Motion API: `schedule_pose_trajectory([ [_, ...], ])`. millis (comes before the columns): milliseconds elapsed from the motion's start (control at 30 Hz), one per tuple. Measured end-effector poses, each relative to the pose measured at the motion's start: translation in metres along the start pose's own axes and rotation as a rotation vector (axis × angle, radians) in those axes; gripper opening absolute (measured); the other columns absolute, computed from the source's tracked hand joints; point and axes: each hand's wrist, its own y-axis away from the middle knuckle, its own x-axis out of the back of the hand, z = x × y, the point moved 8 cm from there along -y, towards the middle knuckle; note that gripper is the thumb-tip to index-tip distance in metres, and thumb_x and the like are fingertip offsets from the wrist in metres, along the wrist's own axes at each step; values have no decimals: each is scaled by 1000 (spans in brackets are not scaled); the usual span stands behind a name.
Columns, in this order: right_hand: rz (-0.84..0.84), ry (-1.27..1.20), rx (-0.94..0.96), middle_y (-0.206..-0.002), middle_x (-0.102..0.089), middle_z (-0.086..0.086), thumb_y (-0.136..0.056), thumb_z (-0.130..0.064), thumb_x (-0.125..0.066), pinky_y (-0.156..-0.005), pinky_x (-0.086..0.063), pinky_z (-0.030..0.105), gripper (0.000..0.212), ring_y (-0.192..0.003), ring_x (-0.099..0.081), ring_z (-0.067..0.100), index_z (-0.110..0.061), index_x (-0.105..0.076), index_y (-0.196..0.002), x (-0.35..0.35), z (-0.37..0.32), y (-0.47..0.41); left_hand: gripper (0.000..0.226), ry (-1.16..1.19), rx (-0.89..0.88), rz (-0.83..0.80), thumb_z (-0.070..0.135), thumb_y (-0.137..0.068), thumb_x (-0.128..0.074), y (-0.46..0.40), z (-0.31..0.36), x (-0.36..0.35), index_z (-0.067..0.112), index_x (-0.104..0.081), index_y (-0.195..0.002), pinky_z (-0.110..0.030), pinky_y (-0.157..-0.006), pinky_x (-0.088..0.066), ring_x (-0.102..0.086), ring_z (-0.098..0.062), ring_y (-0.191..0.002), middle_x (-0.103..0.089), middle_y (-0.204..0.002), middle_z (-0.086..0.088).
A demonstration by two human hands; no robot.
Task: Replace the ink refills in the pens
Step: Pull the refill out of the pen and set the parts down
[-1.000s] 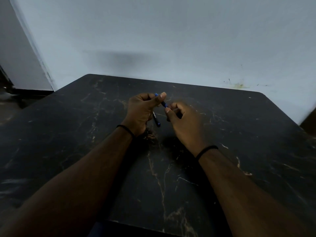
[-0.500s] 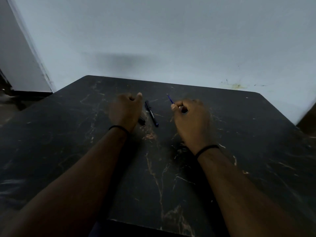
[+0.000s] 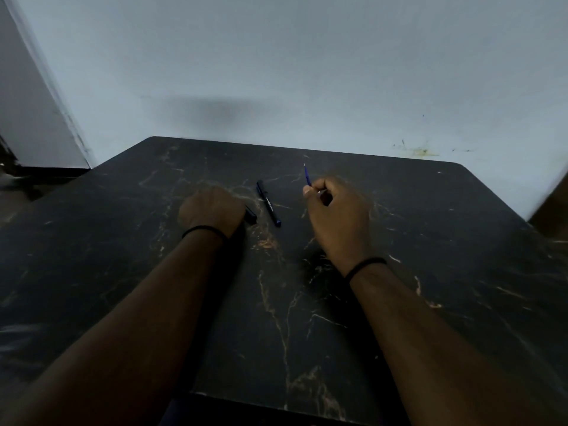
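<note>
One pen (image 3: 268, 203) lies on the table (image 3: 461, 241) between my hands. My right hand (image 3: 336, 215) pinches a blue refill (image 3: 307, 175); my left hand (image 3: 212, 210) grips a black piece (image 3: 251, 214). Reassembly remains, I judge.

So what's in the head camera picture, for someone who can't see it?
A right hand pinches a thin blue refill above a dark marble table. A pen lies between the hands, and the left hand grips a dark piece.

Refill (image 3: 307, 175) in right hand (image 3: 335, 210)
</note>
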Motion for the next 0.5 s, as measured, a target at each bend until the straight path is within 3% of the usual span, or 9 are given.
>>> schedule_pose_trajectory([
  [100,2,-31,-4,-71,-60,-13,-95,-38,-60,-56,-41,20,18,-66,-57,4,-30,-60,-79,1,-2,1,33,98,-38,119,30,-91,-54,-1,3,9,4,-63,-108,-43,-81,-50,-64,-38,-99,-66,-110,-18],
  [200,44,-78,11,-73,-60,-11,-95,-36,-60,-57,-42,21,15,-66,-57,5,-30,-61,-82,5,-5,2,23,477,-250,271,35,-93,-58,10,25,24,13,-57,-99,-40,-71,-52,-63,-27,-82,-64,-91,-7],
  [300,137,-148,35,-77,-63,-6,-95,-31,-62,-60,-43,21,9,-69,-57,7,-28,-61,-86,16,-10,1,13,784,-551,88,28,-92,-64,35,65,16,17,-63,-100,-41,-61,-55,-62,-20,-67,-65,-83,1],
  [400,214,-246,15,-74,-63,-5,-93,-25,-66,-61,-45,16,10,-68,-57,4,-27,-62,-84,26,-9,-3,28,812,-728,-168,23,-90,-69,59,95,-1,14,-68,-116,-52,-73,-57,-68,-30,-76,-72,-97,-2],
  [500,196,-344,-35,-69,-59,-11,-93,-23,-67,-57,-43,7,16,-61,-55,-5,-30,-61,-80,24,-5,-5,29,863,-771,-210,17,-87,-73,67,104,-6,9,-71,-115,-57,-80,-56,-70,-39,-85,-76,-99,-9],
])
